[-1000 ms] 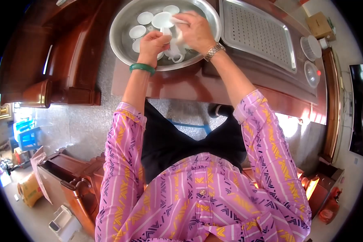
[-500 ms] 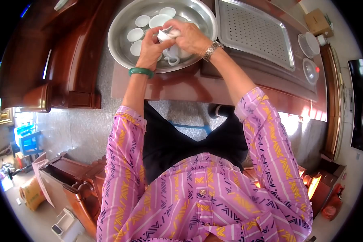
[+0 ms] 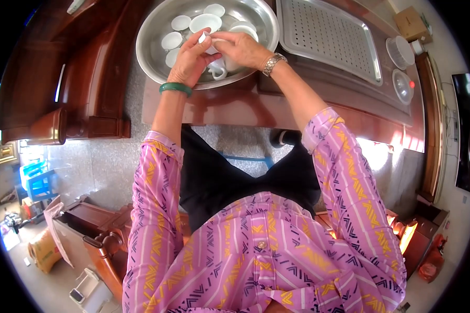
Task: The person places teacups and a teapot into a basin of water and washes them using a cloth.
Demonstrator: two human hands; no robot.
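Note:
My left hand (image 3: 189, 61), with a green bangle at the wrist, is closed on a small white cup (image 3: 204, 37), mostly covered by the fingers. Meeting it over the metal basin (image 3: 144, 52), my right hand (image 3: 247, 51) has its fingers curled against the same cup. Below the hands, a white teapot-like vessel with a loop handle (image 3: 217, 69) sits in the basin. Several small white cups (image 3: 181, 22) lie around it, along with a larger white bowl (image 3: 206, 22) at the middle and another white bowl (image 3: 244, 30) behind my right hand.
A perforated metal tray (image 3: 331, 39) lies on the reddish-brown table (image 3: 318, 101) right of the basin. Farther right are a stack of white bowls (image 3: 400, 52) and a clear container with a red knob (image 3: 402, 86). Dark wooden furniture (image 3: 83, 73) stands at the left.
The cup has turned in my fingers, so less of it shows. My left hand has shifted slightly left and tilted, and the second white bowl is more exposed.

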